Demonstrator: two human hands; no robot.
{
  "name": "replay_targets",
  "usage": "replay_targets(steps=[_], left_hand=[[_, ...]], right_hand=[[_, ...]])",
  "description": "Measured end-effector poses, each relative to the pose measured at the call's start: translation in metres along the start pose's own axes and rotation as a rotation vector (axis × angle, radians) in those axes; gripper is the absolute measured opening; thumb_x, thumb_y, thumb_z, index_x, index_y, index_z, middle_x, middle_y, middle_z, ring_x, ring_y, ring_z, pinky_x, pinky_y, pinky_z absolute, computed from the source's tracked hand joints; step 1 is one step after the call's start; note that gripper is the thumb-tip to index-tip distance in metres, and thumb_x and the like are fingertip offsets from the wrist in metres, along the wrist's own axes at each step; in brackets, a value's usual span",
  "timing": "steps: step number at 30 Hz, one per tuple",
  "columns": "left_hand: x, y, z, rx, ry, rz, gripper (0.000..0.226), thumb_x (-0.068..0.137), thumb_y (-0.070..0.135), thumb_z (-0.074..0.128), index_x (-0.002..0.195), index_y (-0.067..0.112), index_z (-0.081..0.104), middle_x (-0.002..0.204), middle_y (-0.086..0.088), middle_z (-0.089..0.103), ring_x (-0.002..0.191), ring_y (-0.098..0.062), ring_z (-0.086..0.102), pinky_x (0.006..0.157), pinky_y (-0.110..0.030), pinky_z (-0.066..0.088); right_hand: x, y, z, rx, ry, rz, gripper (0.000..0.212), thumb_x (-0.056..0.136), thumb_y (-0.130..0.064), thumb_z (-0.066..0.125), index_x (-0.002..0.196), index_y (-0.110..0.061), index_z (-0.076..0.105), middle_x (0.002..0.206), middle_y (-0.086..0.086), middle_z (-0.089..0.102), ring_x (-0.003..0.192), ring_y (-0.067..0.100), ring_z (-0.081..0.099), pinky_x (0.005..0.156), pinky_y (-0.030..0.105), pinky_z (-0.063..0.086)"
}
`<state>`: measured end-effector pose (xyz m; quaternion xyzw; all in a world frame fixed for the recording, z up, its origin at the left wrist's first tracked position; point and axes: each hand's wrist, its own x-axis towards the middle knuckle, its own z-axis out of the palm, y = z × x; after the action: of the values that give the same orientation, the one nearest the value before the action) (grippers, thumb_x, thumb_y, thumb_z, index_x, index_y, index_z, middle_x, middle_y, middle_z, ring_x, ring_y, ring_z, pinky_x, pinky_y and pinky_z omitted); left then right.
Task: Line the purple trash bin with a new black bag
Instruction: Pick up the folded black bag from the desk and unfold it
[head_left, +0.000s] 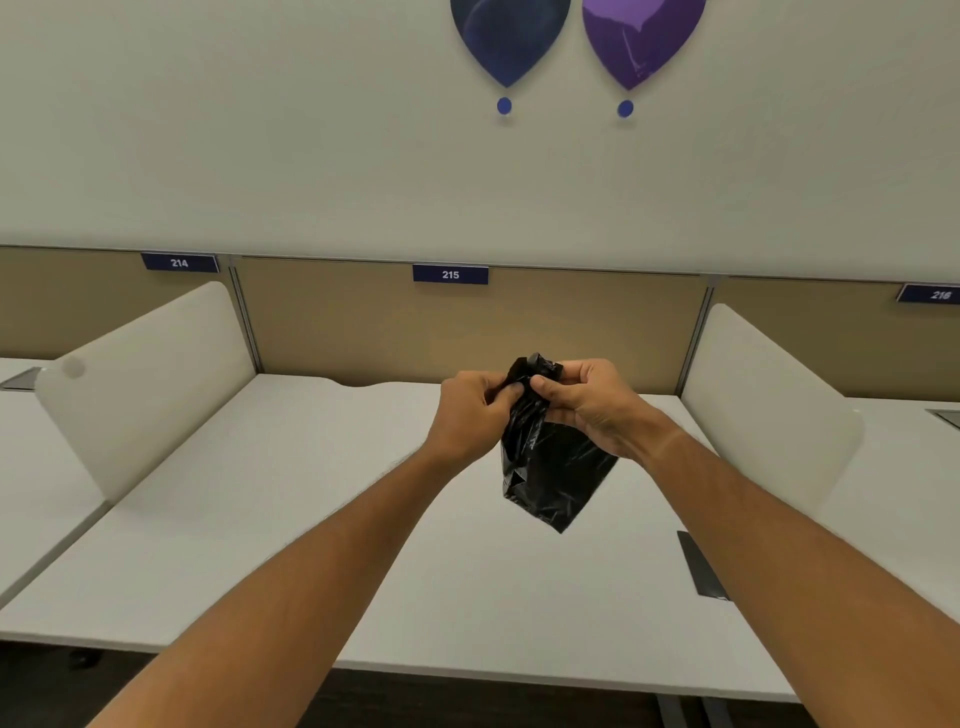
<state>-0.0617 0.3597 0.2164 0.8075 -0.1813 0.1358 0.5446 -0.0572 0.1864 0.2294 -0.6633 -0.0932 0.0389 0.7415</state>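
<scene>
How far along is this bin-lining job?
Early on. Done: a black bag is out. In hand: the left hand and right hand pinch its top, working the folded bag open above the desk. Left: spreading it and fitting it; no purple bin is in view.

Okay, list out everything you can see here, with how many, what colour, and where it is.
black bag: one, black, folded, held up over the middle desk
desk: one in the middle, white, under the hands; others at either side
side dividers: two, white, left and right of the middle desk
back panel: tan, behind the desks
number plates: three, dark blue, reading 214, 215, 216, on the back panel
wall shapes: two drop shapes, dark blue and purple, a blue dot under each
desk cover: one, dark grey, right of desk
left hand: one, pinching the bag's top
right hand: one, pinching the bag's top
</scene>
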Motion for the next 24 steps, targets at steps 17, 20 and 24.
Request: replay_targets(steps=[17,20,24], left_hand=[[0.033,-0.035,-0.077,-0.184,0.332,-0.384,0.025,0.094,0.017,0.059,0.072,0.014,0.07,0.07,-0.007,0.068,0.065,-0.023,0.063,0.063,-0.03,0.05],[0.034,-0.042,-0.098,-0.198,0.413,-0.444,0.022,0.095,0.016,0.059,0.078,0.01,0.072,0.072,-0.008,0.067,0.07,-0.025,0.064,0.069,-0.035,0.052],[0.033,-0.04,-0.114,-0.187,0.461,-0.466,0.022,0.096,0.016,0.057,0.077,0.014,0.069,0.074,-0.007,0.066,0.074,-0.026,0.063,0.067,-0.034,0.051]], right_hand=[[-0.01,-0.024,-0.126,-0.303,0.508,0.082,0.017,0.09,-0.012,0.067,0.095,0.003,0.07,0.079,0.012,0.067,0.065,0.02,0.062,0.061,0.03,0.054],[-0.011,-0.011,-0.165,-0.422,0.692,0.106,0.018,0.087,-0.01,0.069,0.094,0.007,0.071,0.084,0.017,0.069,0.07,0.028,0.064,0.068,0.035,0.054],[-0.02,0.008,-0.191,-0.614,0.832,0.198,0.025,0.082,-0.017,0.075,0.098,0.002,0.073,0.101,0.022,0.071,0.096,0.037,0.067,0.085,0.045,0.056]])
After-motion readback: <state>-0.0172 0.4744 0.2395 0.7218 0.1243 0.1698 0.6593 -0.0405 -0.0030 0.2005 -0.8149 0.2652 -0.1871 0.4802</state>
